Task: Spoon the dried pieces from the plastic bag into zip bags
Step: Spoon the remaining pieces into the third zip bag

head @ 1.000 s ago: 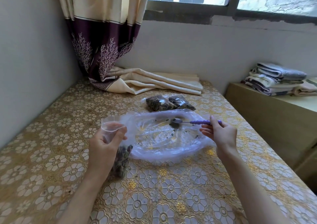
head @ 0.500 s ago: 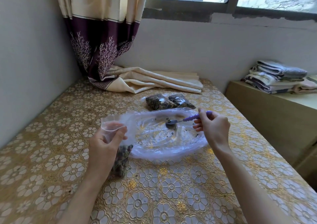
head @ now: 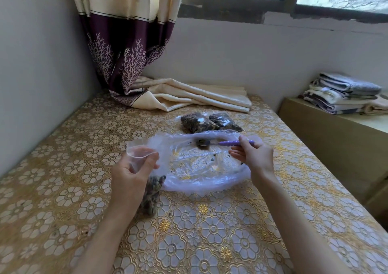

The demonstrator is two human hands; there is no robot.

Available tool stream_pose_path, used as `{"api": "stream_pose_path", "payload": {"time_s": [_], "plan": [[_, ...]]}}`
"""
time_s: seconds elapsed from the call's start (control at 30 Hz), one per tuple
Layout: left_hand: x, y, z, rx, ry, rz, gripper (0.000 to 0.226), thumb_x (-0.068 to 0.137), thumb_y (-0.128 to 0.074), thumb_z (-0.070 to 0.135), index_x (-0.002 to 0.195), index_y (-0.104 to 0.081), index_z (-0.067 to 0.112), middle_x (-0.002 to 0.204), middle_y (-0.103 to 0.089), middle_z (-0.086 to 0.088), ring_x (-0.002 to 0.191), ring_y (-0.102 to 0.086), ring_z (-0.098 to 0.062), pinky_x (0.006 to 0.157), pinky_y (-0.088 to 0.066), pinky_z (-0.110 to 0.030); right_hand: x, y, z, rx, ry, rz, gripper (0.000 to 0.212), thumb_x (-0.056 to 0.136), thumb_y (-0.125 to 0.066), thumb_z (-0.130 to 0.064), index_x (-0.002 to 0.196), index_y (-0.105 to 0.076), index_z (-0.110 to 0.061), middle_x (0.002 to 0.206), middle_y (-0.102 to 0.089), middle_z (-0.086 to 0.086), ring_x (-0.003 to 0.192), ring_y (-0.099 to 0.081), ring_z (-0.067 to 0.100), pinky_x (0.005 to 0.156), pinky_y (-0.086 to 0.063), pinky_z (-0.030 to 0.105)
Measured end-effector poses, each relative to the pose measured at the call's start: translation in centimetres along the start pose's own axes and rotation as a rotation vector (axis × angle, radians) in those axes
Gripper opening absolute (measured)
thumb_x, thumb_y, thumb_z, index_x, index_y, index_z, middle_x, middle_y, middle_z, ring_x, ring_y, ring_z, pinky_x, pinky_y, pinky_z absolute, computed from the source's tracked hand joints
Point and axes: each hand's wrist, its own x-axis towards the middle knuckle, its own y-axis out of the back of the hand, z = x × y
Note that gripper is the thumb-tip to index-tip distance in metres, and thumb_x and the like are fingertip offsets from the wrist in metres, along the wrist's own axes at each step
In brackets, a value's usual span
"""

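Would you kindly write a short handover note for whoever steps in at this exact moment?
Left hand: grips an open zip bag, partly filled with dried pieces, standing on the table.
Right hand: pinches the purple handle of the spoon; its bowl holds a few pieces over the far side of the plastic bag.
Plastic bag: spread flat between the hands, with only scattered pieces inside.
Done: two filled zip bags lie behind it.
Left: tip this spoonful into the held bag, gather the remaining pieces, then seal it.
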Motion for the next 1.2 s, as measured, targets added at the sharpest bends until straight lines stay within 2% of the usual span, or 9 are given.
{"api": "stream_pose_path", "payload": {"time_s": [0.3, 0.43, 0.5, 0.6, 0.7, 0.8, 0.97, 1.13, 1.2], "plan": [[0.1, 0.2, -0.2, -0.041, 0.019, -0.087, 0.019, 0.074, -0.067, 0.029, 0.091, -0.063, 0.021, 0.083, -0.070, 0.008, 0.071, -0.067, -0.009, 0.062, -0.049, -0.010, -0.7, 0.6, -0.2, 0.176, -0.161, -0.003, 0.021, 0.093, -0.056, -0.011, 0.078, -0.064, 0.002, 0.067, -0.068, 0.015, 0.056, -0.068, 0.017, 0.054, -0.055, 0.019], [0.0, 0.4, -0.6, 0.111, 0.013, -0.127, 0.024, 0.073, -0.067, 0.041, 0.094, -0.060, 0.033, 0.084, -0.063, -0.024, 0.054, -0.055, -0.027, 0.048, -0.043, -0.022, -1.8, 1.0, -1.6, 0.173, -0.076, -0.034, 0.020, 0.092, -0.056, -0.011, 0.079, -0.065, 0.001, 0.067, -0.068, 0.014, 0.056, -0.067, 0.017, 0.054, -0.054, 0.019], [0.1, 0.5, -1.1, 0.158, 0.010, -0.164, 0.032, 0.070, -0.065, 0.048, 0.098, -0.058, 0.033, 0.077, -0.054, -0.032, 0.044, -0.037, -0.015, 0.042, -0.034, -0.018, -2.4, 1.0, -3.1, 0.199, -0.015, -0.073, 0.020, 0.092, -0.055, -0.012, 0.080, -0.066, 0.000, 0.065, -0.069, 0.011, 0.058, -0.067, 0.017, 0.055, -0.054, 0.019], [0.0, 0.4, -1.4, 0.150, 0.018, -0.194, 0.042, 0.067, -0.064, 0.053, 0.100, -0.057, 0.027, 0.085, -0.050, -0.007, 0.060, -0.044, -0.013, 0.064, -0.047, -0.019, -3.5, 0.6, -5.4, 0.235, 0.083, -0.153, 0.020, 0.093, -0.054, -0.013, 0.084, -0.066, 0.000, 0.067, -0.070, 0.010, 0.060, -0.067, 0.018, 0.055, -0.053, 0.019], [0.0, 0.4, -1.8, 0.105, 0.051, -0.201, 0.042, 0.067, -0.067, 0.050, 0.100, -0.056, 0.027, 0.088, -0.054, -0.011, 0.068, -0.052, -0.019, 0.078, -0.049, -0.020, -4.7, 0.0, -6.9, 0.235, 0.170, -0.244, 0.019, 0.091, -0.055, -0.014, 0.086, -0.067, -0.001, 0.069, -0.070, 0.011, 0.060, -0.067, 0.019, 0.054, -0.052, 0.020], [0.1, 0.4, -2.1, 0.145, 0.052, -0.170, 0.040, 0.069, -0.068, 0.046, 0.100, -0.056, 0.023, 0.087, -0.055, -0.033, 0.070, -0.054, -0.037, 0.070, -0.046, -0.012, -5.8, -0.4, -7.4, 0.129, 0.285, -0.358, 0.015, 0.085, -0.058, -0.014, 0.086, -0.068, -0.004, 0.069, -0.070, 0.011, 0.059, -0.066, 0.020, 0.054, -0.053, 0.022], [0.0, 0.3, -2.2, 0.093, 0.041, -0.187, 0.040, 0.070, -0.068, 0.043, 0.102, -0.055, 0.022, 0.084, -0.053, -0.032, 0.075, -0.055, -0.033, 0.072, -0.047, -0.009, -6.6, -0.2, -7.4, -0.066, 0.421, -0.534, 0.020, 0.078, -0.059, -0.016, 0.094, -0.068, -0.007, 0.071, -0.068, 0.012, 0.062, -0.064, 0.020, 0.060, -0.054, 0.025], [-0.1, 0.2, -2.2, 0.051, 0.025, -0.176, 0.041, 0.067, -0.067, 0.046, 0.101, -0.054, 0.029, 0.085, -0.063, -0.012, 0.079, -0.065, -0.009, 0.070, -0.043, -0.002, -5.8, 0.7, -7.3, 0.035, 0.429, -0.459, 0.021, 0.080, -0.058, -0.018, 0.095, -0.068, -0.007, 0.071, -0.070, 0.005, 0.062, -0.064, 0.015, 0.059, -0.052, 0.022], [-0.1, 0.2, -2.4, 0.067, 0.015, -0.185, 0.037, 0.071, -0.067, 0.041, 0.103, -0.054, 0.028, 0.089, -0.060, -0.024, 0.083, -0.064, -0.024, 0.074, -0.044, -0.003, -5.2, 1.4, -6.9, 0.112, 0.402, -0.343, 0.022, 0.081, -0.058, -0.021, 0.092, -0.068, -0.005, 0.070, -0.069, 0.005, 0.059, -0.063, 0.015, 0.056, -0.051, 0.021]]}}
